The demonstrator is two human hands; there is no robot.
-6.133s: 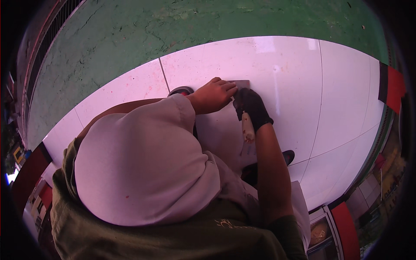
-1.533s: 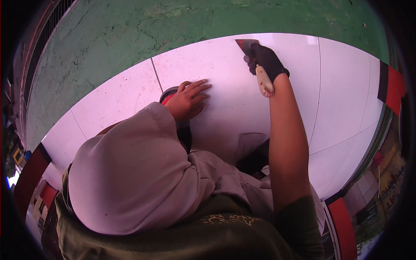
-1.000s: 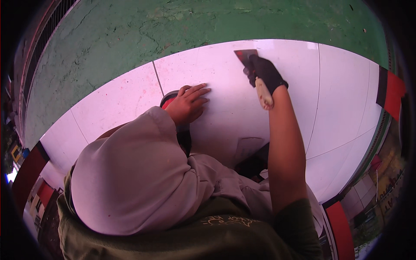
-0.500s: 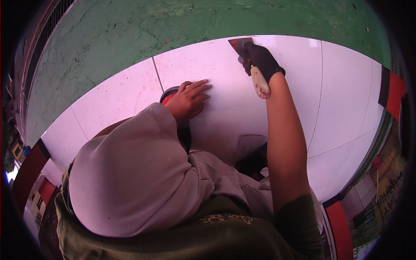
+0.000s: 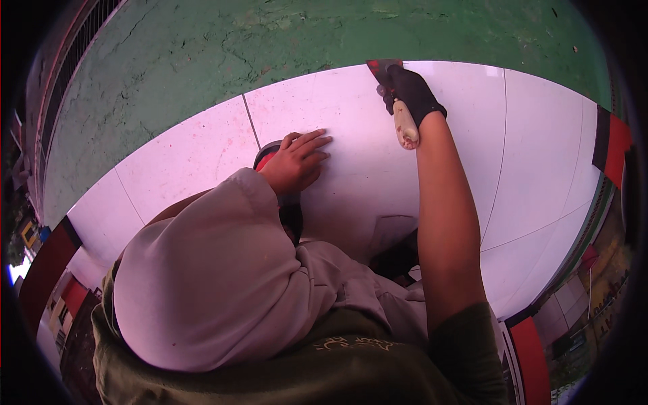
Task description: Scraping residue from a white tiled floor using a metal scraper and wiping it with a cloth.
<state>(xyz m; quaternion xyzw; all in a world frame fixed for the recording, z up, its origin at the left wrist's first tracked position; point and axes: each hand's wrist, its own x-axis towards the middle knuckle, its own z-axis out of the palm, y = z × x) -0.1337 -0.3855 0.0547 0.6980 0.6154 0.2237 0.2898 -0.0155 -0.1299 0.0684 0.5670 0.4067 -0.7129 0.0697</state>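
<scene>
My right hand [image 5: 412, 94], in a black glove, grips a scraper with a pale wooden handle [image 5: 405, 128]. Its reddish blade [image 5: 382, 67] rests at the far edge of a large white tile [image 5: 351, 115], where the tile meets the green rough surface [image 5: 270, 40]. My left hand [image 5: 297, 162], bare, lies flat with fingers spread on the same tile, nearer to me. A dark round object with a red part [image 5: 266, 154] sits just left of that hand, partly hidden by it.
More white tiles [image 5: 540, 135] spread left and right, with thin joints [image 5: 251, 121] between them. Red and black borders [image 5: 611, 142] edge the tiled area at right and lower left. My pale sleeve and bent knee [image 5: 223, 290] fill the near middle.
My right hand has slid the scraper up and a little left along the tile's far edge over the last second. Six seconds ago both hands were together near the tile's middle. The left hand holds still.
</scene>
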